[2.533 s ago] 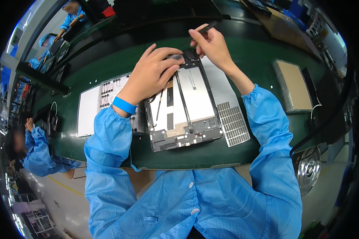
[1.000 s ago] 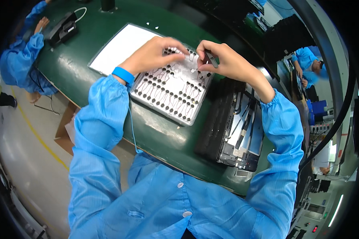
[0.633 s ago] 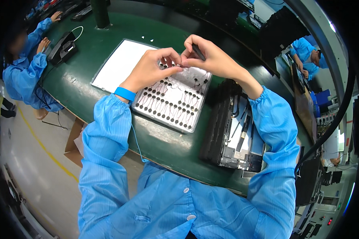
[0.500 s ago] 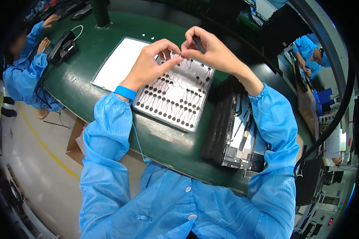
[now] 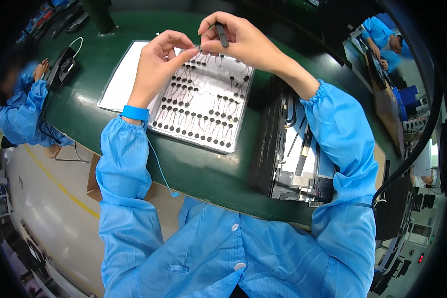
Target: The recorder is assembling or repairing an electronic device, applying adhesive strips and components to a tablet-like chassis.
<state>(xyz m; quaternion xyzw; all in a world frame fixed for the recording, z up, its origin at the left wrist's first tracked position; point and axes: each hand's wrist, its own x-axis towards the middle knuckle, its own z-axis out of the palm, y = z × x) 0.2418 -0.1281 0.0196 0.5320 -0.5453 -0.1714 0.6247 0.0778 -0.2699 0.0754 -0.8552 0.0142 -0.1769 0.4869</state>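
Both hands meet over the far side of a pale tray (image 5: 196, 140), which holds rows of small round black parts (image 5: 196, 114) with thin wires. My left hand (image 5: 159, 62), a blue band at its wrist, has thumb and index finger pinched. Whatever lies in that pinch is too small to make out. Close beside it, my right hand (image 5: 248, 42) has a slim dark tool (image 5: 222, 35) tucked in its curled fingers. Its thumb and index fingertips also come together next to the left fingertips. The fingers partly hide the tray's far rows.
A white sheet (image 5: 119, 82) lies left of the tray on the green table (image 5: 203, 179). Black casings (image 5: 268, 149) stand at the right, near my right sleeve. A blue cord (image 5: 156, 159) hangs from my wristband. A co-worker (image 5: 22, 109) sits at the far left, beside a black device (image 5: 62, 67).
The whole view has shifted, so tray and hands appear farther left and higher. My fingertips stay together above the tray. The co-worker at left has brought their hands together.
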